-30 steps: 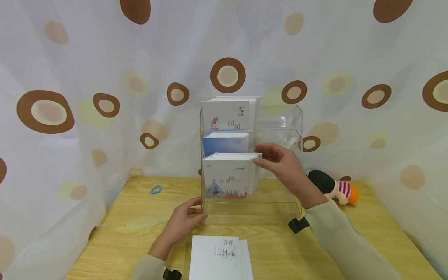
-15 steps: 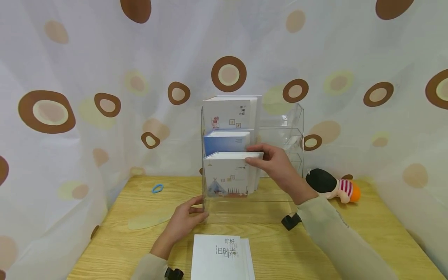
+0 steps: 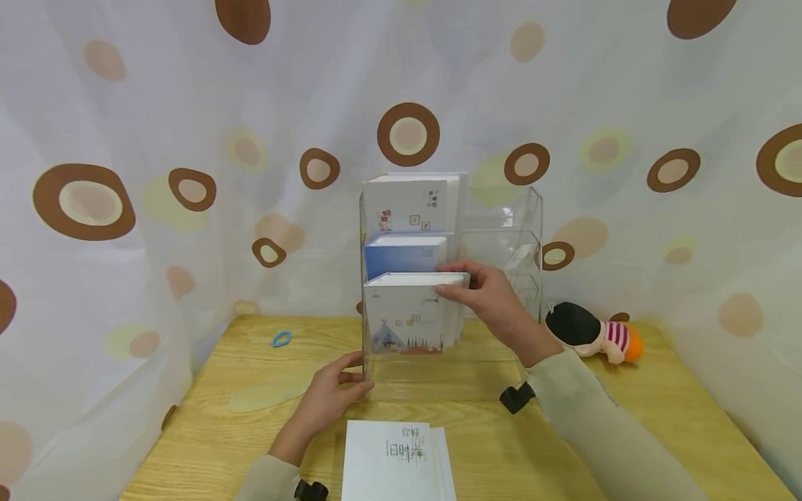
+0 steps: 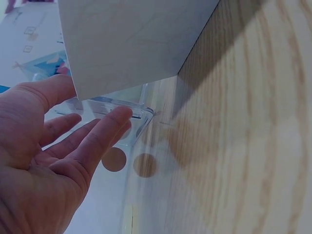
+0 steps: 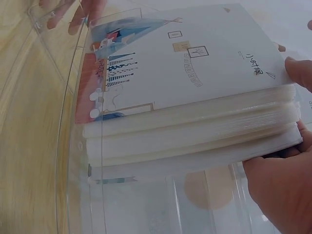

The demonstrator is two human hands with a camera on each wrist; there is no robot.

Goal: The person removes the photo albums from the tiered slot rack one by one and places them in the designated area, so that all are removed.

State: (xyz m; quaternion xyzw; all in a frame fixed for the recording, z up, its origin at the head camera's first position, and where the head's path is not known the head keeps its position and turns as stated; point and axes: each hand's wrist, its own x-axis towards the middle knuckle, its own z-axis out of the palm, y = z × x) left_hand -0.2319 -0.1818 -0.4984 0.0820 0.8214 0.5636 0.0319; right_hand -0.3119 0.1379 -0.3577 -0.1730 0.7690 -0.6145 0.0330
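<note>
Pinching the white album (image 3: 401, 306) at the front of the clear rack (image 3: 438, 379), the right hand (image 3: 491, 299) (head view) is probably seating it, next calling for gentle release; wooden table (image 3: 207, 417) below, dotted curtain (image 3: 156, 125) behind. Left wrist: left hand (image 4: 53, 180), fingers apart, by the rack's corner, contact unclear. Right wrist: thumb and fingers clamp the album's upper corner.

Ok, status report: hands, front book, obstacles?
Right hand grips front book, standing in clear rack. Left hand at rack's lower left. White book in front, seemingly not blocking.
</note>
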